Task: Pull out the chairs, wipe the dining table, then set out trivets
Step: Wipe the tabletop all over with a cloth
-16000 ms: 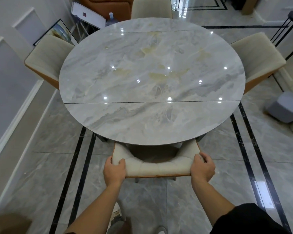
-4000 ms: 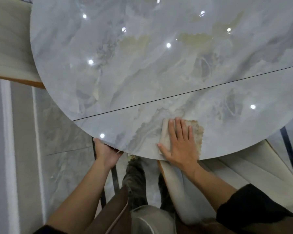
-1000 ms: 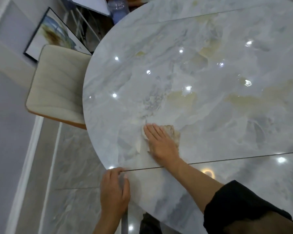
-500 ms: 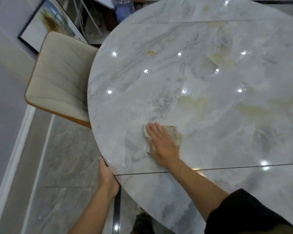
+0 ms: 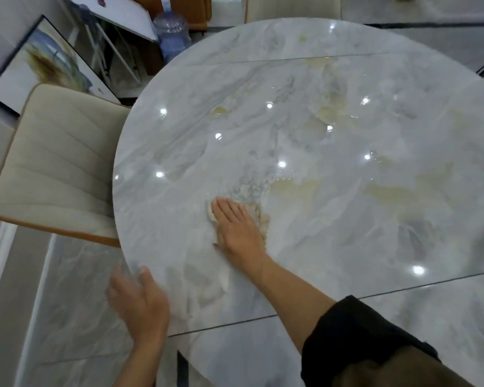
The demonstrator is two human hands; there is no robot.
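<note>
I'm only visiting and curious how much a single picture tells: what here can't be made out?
Head view:
Cloth: mostly under the right hand, so its shape is hidden.
Left hand: motion-blurred by the table edge; whether it touches is unclear.
Far chair: cut off by the top edge.
Table's right side: cut off by the frame's edge.

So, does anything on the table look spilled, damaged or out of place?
Nothing stands out. The yellowish patches on the table seem part of its marble pattern, not spills. The right hand presses the cloth flat on it.
</note>
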